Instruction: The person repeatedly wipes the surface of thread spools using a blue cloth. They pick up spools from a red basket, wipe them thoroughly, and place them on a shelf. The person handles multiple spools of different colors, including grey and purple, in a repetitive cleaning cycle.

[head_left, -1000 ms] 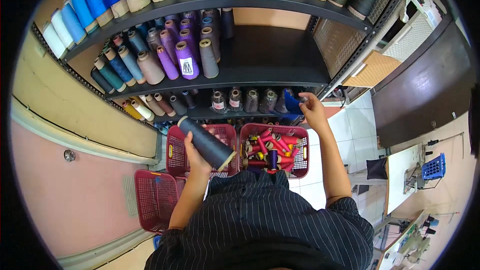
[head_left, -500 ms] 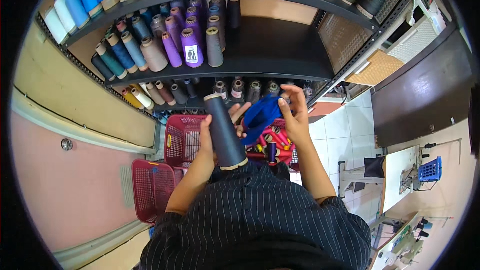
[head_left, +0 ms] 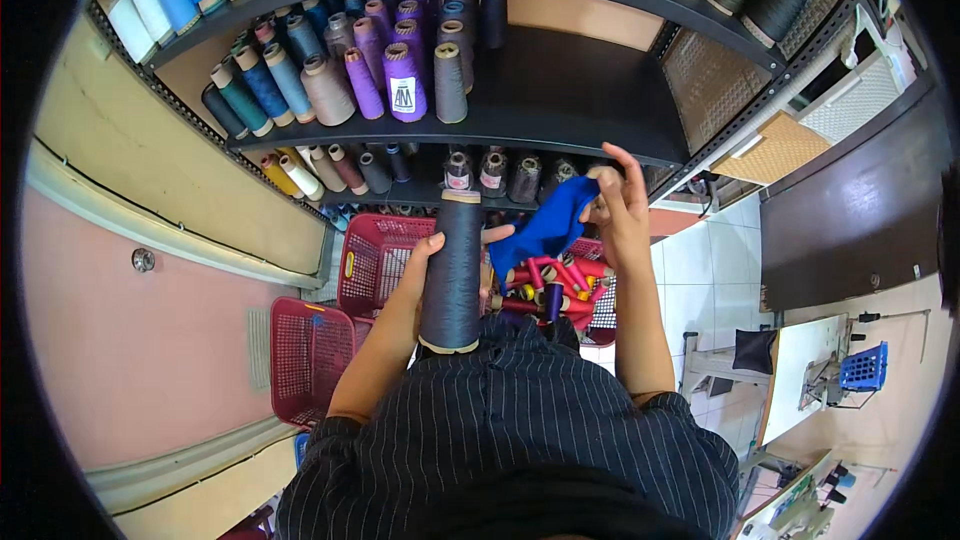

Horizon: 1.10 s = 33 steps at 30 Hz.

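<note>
My left hand (head_left: 412,278) is closed around a large dark slate-grey thread cone (head_left: 455,280), its narrow end pointing up toward the shelf. One finger shows past the cone's right side. Pinched in my right hand (head_left: 625,218) is a bright blue cloth (head_left: 550,225), which hangs down to the left near the cone. The index finger of that hand sticks up, apart from the cloth. Below the cloth, a red basket (head_left: 603,322) holds several pink and red spools and a dark purple spool (head_left: 553,300).
A black shelf rack (head_left: 590,90) stands ahead, with several thread cones, among them a purple cone (head_left: 403,85). Two more red baskets (head_left: 385,230) (head_left: 305,365) are at the left on the floor. A sewing machine table (head_left: 805,380) is at the right, beside a brown door (head_left: 850,210).
The cone has swung from a slant to nearly upright. My right hand has shifted a little, and the blue cloth now hangs flatter and more stretched out. The view has moved slightly.
</note>
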{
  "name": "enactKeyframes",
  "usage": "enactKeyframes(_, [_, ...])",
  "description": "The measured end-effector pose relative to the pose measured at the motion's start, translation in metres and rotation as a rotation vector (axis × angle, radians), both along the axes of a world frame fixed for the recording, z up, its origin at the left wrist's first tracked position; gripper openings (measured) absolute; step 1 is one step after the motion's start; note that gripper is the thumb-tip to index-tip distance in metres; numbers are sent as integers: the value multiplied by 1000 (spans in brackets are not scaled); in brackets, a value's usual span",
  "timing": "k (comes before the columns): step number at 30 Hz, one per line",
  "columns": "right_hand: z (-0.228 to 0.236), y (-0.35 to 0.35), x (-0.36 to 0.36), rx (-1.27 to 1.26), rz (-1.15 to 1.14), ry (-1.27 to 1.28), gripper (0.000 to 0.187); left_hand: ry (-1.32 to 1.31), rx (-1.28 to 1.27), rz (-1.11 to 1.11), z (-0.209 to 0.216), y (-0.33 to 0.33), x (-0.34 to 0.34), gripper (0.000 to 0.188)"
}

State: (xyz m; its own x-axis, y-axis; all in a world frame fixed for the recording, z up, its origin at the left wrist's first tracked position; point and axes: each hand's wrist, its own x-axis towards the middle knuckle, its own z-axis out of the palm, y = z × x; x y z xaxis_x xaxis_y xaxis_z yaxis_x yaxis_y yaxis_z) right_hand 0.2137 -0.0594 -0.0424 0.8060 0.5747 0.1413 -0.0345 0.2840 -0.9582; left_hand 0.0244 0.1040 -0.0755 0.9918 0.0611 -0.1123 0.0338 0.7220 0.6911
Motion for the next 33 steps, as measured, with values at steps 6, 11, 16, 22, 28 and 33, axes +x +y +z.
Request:
enactKeyframes(6, [-84, 16, -28, -44, 561, 435, 89, -148, -322, 45, -14, 8, 7, 94])
enactKeyframes(11, [-90, 24, -54, 102, 504, 404, 78, -76, -146, 90, -14, 11, -6, 106])
enactKeyframes(16, [-79, 15, -37, -46, 264, 164, 65, -65, -13, 216, 1, 6, -13, 108])
enactKeyframes(22, [-65, 5, -30, -147, 155, -314, 37, -116, -72, 252, -11, 22, -19, 106])
enactKeyframes(28, [-38, -1, -38, -432, 257, -464, 23, -103, -99, 290, 1, 29, -20, 94])
enactKeyframes(33, [-24, -1, -44, -319, -3, -1006, 19, 159, 190, 436, 7, 34, -9, 71])
